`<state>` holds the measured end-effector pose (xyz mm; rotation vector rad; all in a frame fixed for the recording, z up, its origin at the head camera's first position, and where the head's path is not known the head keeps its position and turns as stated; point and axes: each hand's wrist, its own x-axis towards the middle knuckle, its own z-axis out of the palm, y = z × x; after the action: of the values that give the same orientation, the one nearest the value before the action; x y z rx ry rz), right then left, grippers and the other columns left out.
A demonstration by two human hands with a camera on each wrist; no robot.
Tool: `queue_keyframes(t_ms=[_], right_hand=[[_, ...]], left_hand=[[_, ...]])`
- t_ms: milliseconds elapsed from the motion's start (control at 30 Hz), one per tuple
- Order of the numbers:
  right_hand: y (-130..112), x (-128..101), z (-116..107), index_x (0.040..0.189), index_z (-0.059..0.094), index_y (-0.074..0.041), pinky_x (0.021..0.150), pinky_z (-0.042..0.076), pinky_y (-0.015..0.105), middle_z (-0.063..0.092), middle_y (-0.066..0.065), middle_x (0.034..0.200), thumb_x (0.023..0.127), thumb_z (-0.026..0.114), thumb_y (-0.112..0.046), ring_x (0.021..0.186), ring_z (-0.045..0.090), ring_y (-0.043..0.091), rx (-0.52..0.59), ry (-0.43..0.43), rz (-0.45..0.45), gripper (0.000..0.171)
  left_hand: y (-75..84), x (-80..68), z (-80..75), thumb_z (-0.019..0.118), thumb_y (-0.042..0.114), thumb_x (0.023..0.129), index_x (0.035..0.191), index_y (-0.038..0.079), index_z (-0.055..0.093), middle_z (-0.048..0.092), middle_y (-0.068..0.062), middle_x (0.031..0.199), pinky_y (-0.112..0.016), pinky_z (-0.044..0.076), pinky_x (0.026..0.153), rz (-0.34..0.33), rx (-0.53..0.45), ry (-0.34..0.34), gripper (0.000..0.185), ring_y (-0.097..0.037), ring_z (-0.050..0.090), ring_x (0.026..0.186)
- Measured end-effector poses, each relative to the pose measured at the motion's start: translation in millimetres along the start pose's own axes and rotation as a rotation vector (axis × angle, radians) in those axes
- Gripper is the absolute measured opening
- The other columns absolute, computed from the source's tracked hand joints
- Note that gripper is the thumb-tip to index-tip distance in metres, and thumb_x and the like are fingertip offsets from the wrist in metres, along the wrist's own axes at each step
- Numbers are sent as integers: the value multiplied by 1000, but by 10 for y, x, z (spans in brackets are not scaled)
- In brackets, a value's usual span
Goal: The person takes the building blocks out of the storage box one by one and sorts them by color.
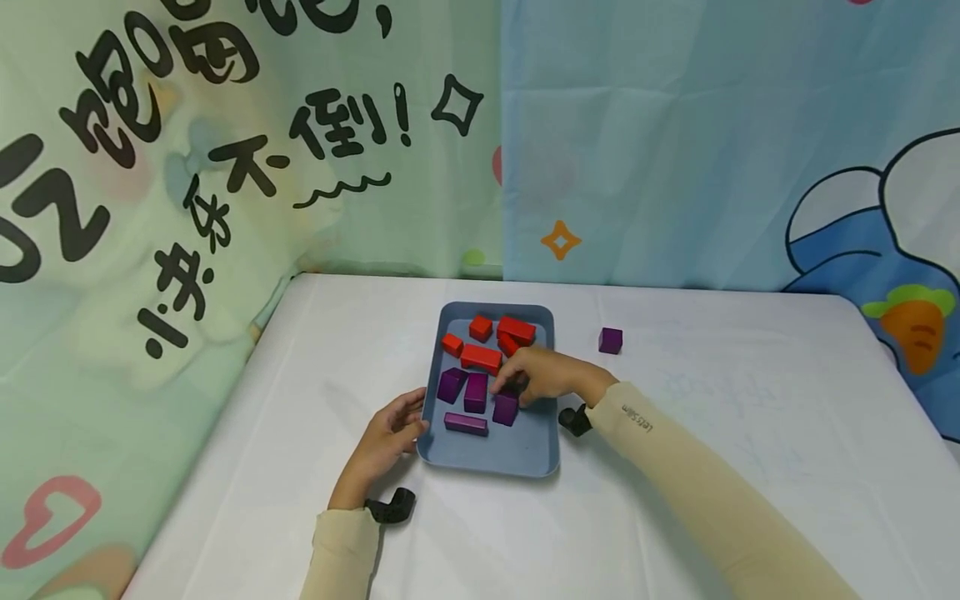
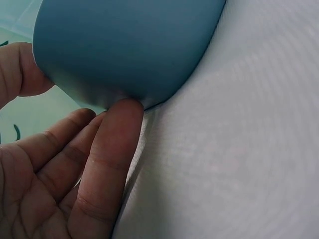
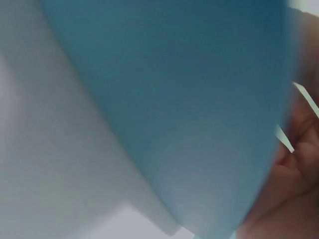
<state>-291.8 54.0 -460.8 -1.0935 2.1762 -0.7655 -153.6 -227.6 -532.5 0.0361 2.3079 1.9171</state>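
Resting on the white table [image 1: 750, 433] nearest you, your left hand [image 1: 386, 437] lies at the tray's 8 o'clock corner, fingers fairly straight and loose, their tips touching the outer wall of the blue tray [image 1: 517, 458]. The left wrist view shows the same: a fingertip [image 2: 122, 112] presses against the tray's rounded underside edge and the thumb sits at the rim, without a real clench.

The tray stands in the middle of the table with its long axis running from 6 to 12 o'clock, away from you. In its near half lie the purple blocks: a long flat purple bar [image 1: 466, 423] lies crosswise, its length from 9 to 3 o'clock; beyond it stand a tall purple block [image 1: 476, 392], a tilted purple block [image 1: 452, 384] at its 9 o'clock, and a purple cube [image 1: 506, 408].

Your right hand [image 1: 543, 377] reaches in from 3 o'clock, its fingers curled down over the purple cube; whether they actually pinch it you cannot tell, and the right wrist view gives only blurred blue tray wall.

Farther off, the far half holds the red blocks [image 1: 482, 357], the longest lying roughly 9 to 3. A lone purple cube [image 1: 611, 340] sits on the table outside the tray, at its 2 o'clock.
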Motion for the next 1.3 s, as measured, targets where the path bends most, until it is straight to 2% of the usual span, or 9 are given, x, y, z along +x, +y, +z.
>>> queue_keyframes(t_ms=[167, 333, 533, 700, 800, 900, 1067, 1167, 1300], right_hand=[[4, -7, 17, 116, 82, -1, 104, 57, 44, 77, 11, 123, 84, 85, 10, 116, 68, 28, -31, 12, -9, 34], [32, -55, 9, 119, 79, 3, 105, 56, 47, 77, 14, 121, 86, 85, 6, 115, 71, 31, 91, 49, -40, 33], [121, -237, 11, 125, 75, 8, 103, 57, 54, 75, 22, 125, 91, 84, 0, 114, 71, 38, 218, 193, -79, 36], [161, -461, -57, 126, 74, 8, 103, 55, 58, 75, 24, 126, 92, 83, -1, 113, 71, 39, 226, 330, -64, 37], [195, -618, -131, 126, 74, 9, 103, 56, 57, 76, 22, 123, 91, 84, 1, 111, 72, 35, 216, 405, -60, 37], [251, -796, -220, 126, 74, 9, 102, 58, 50, 78, 20, 118, 91, 84, 2, 106, 73, 24, 212, 475, -44, 37], [382, -1058, -353, 128, 72, 11, 93, 58, 25, 77, 21, 114, 91, 84, 2, 97, 72, 7, 204, 568, 21, 40], [453, -1192, -418, 132, 71, 10, 92, 55, 19, 75, 24, 121, 93, 84, -2, 101, 70, 11, 165, 600, 78, 42], [557, -1348, -491, 137, 69, 7, 98, 52, 20, 71, 26, 132, 97, 81, -7, 114, 70, 31, 99, 614, 159, 44]], left_hand=[[3, -6, 1, 63, 8, 99, 156, -10, 48, 59, -30, 151, -27, 56, 74, 5, 7, 2, 62, -31, 65, 122], [1, -7, -2, 63, 8, 99, 156, -9, 48, 58, -30, 151, -26, 56, 74, 0, 8, 6, 62, -34, 64, 124], [-8, -1, 3, 63, 8, 99, 156, -10, 48, 58, -30, 152, -26, 57, 74, -3, 2, 4, 62, -38, 64, 128], [7, -11, 9, 63, 9, 98, 156, -9, 49, 59, -30, 150, -27, 57, 73, -7, 2, 8, 62, -37, 64, 127], [20, -18, 7, 63, 8, 98, 155, -9, 49, 59, -30, 150, -27, 57, 73, -5, -4, 4, 62, -36, 64, 126], [29, -17, 14, 63, 7, 99, 156, -9, 48, 58, -30, 151, -27, 57, 73, -4, -5, -1, 61, -37, 63, 127], [36, -23, 17, 63, 6, 100, 156, -9, 48, 58, -31, 151, -27, 58, 74, -9, -3, -2, 60, -38, 62, 129], [32, -29, 16, 63, 6, 100, 156, -9, 48, 57, -31, 151, -27, 58, 74, -13, -7, -1, 60, -39, 62, 130], [32, -37, 23, 63, 4, 100, 156, -9, 48, 57, -31, 152, -27, 58, 74, -11, -7, 1, 59, -39, 62, 131]])
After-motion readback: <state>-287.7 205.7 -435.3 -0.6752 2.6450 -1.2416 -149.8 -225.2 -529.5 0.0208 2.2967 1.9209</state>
